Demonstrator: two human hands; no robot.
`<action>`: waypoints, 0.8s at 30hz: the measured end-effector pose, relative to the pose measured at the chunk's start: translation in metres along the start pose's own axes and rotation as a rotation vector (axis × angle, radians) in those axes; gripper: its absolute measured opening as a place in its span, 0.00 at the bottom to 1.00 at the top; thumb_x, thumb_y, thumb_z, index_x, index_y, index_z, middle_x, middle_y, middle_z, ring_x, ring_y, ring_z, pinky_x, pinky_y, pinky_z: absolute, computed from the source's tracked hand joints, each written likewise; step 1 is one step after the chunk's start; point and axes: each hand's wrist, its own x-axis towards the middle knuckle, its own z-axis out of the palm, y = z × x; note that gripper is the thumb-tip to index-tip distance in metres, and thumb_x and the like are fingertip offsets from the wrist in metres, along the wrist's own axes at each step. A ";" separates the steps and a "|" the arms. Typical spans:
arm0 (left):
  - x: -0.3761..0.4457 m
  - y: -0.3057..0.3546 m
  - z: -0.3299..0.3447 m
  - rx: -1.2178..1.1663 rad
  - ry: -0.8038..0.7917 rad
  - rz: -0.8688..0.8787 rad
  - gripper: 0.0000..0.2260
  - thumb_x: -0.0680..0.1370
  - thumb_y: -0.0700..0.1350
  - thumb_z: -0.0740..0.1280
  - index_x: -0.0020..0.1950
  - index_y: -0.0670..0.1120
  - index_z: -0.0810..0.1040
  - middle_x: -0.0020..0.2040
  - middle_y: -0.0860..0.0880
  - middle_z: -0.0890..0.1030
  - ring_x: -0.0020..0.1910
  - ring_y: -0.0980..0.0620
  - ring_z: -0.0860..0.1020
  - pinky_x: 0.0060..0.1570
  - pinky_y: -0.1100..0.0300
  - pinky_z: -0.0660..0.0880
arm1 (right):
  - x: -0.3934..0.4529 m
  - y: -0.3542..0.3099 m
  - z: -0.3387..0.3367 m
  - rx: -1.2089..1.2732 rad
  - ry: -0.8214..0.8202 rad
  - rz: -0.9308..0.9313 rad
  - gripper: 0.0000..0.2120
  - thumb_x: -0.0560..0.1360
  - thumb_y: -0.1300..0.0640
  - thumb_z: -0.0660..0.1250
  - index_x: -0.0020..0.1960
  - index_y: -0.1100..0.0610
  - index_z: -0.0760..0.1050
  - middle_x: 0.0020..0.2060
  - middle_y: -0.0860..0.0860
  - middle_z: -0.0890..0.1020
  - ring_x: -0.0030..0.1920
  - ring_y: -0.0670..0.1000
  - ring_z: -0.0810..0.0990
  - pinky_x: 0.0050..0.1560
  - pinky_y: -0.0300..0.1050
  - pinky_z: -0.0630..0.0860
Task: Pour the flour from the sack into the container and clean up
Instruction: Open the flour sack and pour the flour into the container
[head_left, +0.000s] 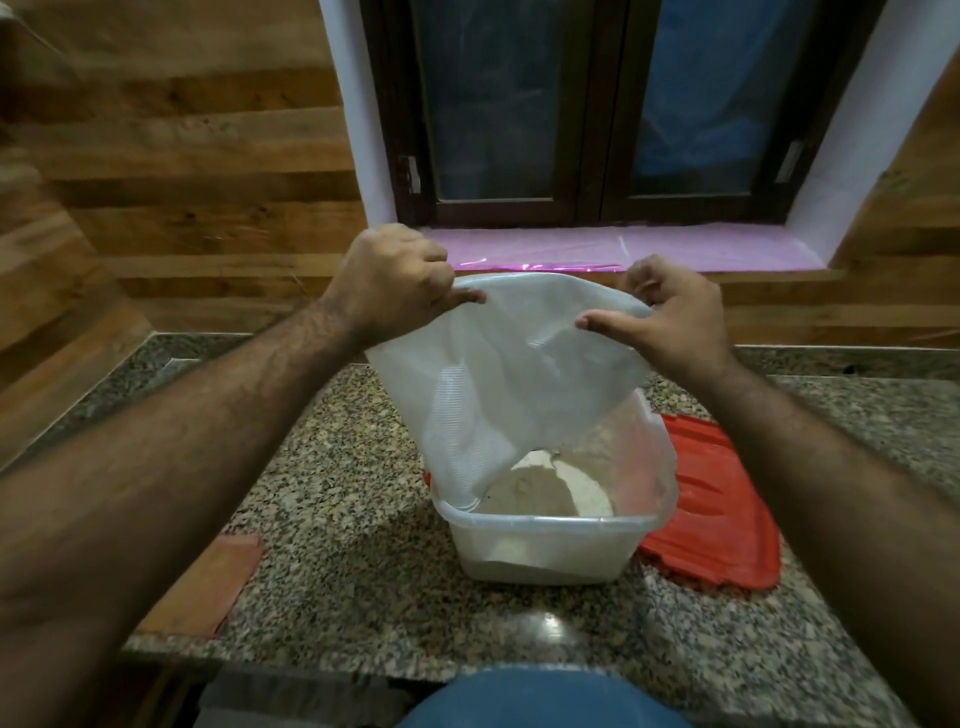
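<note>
Head view, hands (395, 283) (670, 317) pinching woven sack (498, 374), translucent container (545, 545)

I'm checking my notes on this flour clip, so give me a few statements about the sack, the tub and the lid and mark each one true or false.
1. Both hands, the left hand and the right hand, grip the upper edge of the white sack. True.
2. The sack's lower end hangs into the clear container. True.
3. The red lid is snapped onto the container. False: it lies on the granite counter, by the container's right side, and the container is open.
4. The container holds no flour. False: a heap of flour sits inside it.
5. The container stands on the window sill. False: it stands on the counter, nearer than the pink sill.
</note>
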 end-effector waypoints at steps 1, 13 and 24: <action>-0.001 0.002 0.001 -0.015 0.022 -0.016 0.28 0.84 0.59 0.69 0.30 0.43 0.77 0.26 0.46 0.74 0.24 0.48 0.71 0.28 0.57 0.71 | -0.003 0.005 0.004 0.156 0.001 0.099 0.36 0.57 0.25 0.79 0.51 0.52 0.80 0.46 0.48 0.85 0.47 0.52 0.86 0.41 0.49 0.85; -0.010 -0.012 0.011 -0.025 0.092 -0.133 0.29 0.81 0.63 0.72 0.29 0.42 0.76 0.25 0.46 0.74 0.24 0.52 0.68 0.30 0.62 0.65 | -0.033 0.039 0.047 0.466 0.187 0.378 0.44 0.73 0.21 0.60 0.41 0.65 0.79 0.36 0.53 0.83 0.37 0.47 0.80 0.39 0.54 0.81; -0.015 0.002 0.014 -0.034 0.222 -0.364 0.28 0.81 0.59 0.74 0.30 0.41 0.76 0.27 0.44 0.75 0.26 0.48 0.70 0.32 0.59 0.65 | -0.032 0.034 0.046 0.255 0.303 0.409 0.39 0.71 0.18 0.47 0.31 0.54 0.67 0.29 0.47 0.74 0.31 0.47 0.70 0.34 0.45 0.67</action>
